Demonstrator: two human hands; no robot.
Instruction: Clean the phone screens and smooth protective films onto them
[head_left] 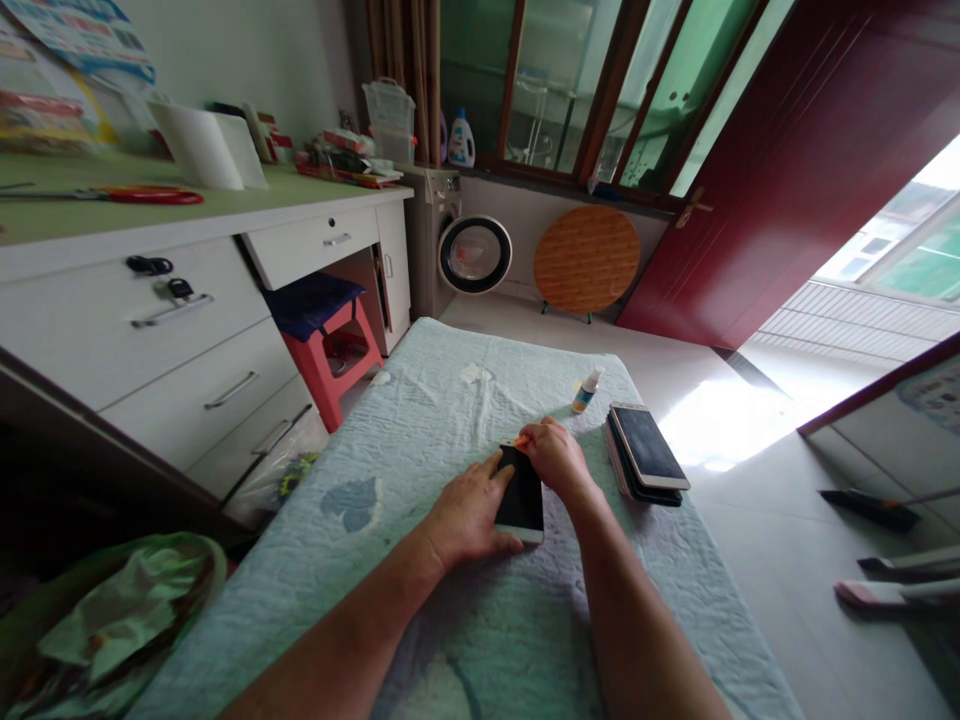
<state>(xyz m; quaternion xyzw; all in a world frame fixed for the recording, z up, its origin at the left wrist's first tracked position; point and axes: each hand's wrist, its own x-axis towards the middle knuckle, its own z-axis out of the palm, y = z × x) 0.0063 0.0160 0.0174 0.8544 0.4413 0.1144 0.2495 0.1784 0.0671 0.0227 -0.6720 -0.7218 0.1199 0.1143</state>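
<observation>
A smartphone (523, 500) with a dark screen and a pale frame lies face up on the cloth-covered table (442, 400). My left hand (469, 508) grips it along its left side, fingers resting over the screen edge and thumb by the lower end. At the top end of the phone, my right hand (555, 455) is closed around a small orange piece (520, 441), pressed against the glass. Most of that piece is hidden by the fingers, so its kind is unclear. Beyond my right hand stands a small spray bottle (587, 391) with a white cap.
A stack of several phones (649, 450) sits near the table's right edge. To the left are a red stool (337, 360), a white desk (300, 222) and a green waste bin (214, 560). A washing machine (435, 230) with its door open stands behind, near a round wooden tabletop (587, 260).
</observation>
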